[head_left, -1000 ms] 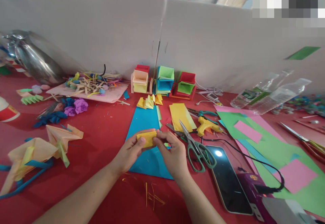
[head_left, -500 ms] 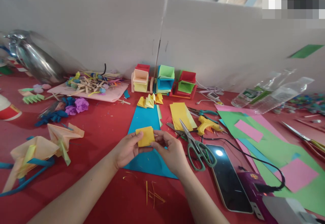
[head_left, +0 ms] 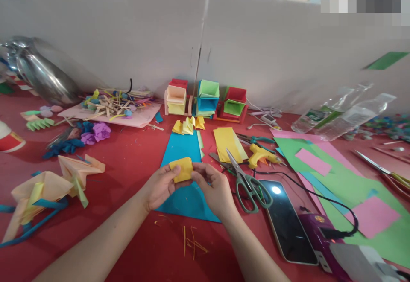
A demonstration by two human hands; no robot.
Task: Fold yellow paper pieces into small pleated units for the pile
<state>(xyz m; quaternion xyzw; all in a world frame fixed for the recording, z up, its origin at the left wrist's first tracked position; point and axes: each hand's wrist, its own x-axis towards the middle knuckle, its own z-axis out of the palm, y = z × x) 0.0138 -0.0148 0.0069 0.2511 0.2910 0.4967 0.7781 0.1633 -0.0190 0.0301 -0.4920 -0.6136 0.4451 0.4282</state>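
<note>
A small square of folded yellow paper (head_left: 181,170) is held between both hands above a blue paper sheet (head_left: 183,147). My left hand (head_left: 162,184) pinches its left side, thumb on top and fingers beneath. At the right edge, my right hand (head_left: 215,188) grips the paper between thumb and fingers. Beyond them lie several folded yellow paper pieces (head_left: 188,125) at the sheet's far end. To the right rests a stack of yellow paper (head_left: 228,143), with green-handled scissors (head_left: 248,186) overlapping its near edge. Thin yellow paper strips (head_left: 193,241) lie on the red table in front.
Three colourful paper box stands (head_left: 207,96) line the white partition. A yellow glue gun (head_left: 263,155), a phone (head_left: 287,222) and a purple power strip (head_left: 315,235) with a black cable are at right. Paper flowers (head_left: 41,194) and a steel jug (head_left: 45,71) stand left.
The right thumb and fingers have shifted slightly along the yellow paper's right edge, and the paper tilts a little. The whole view has moved slightly.
</note>
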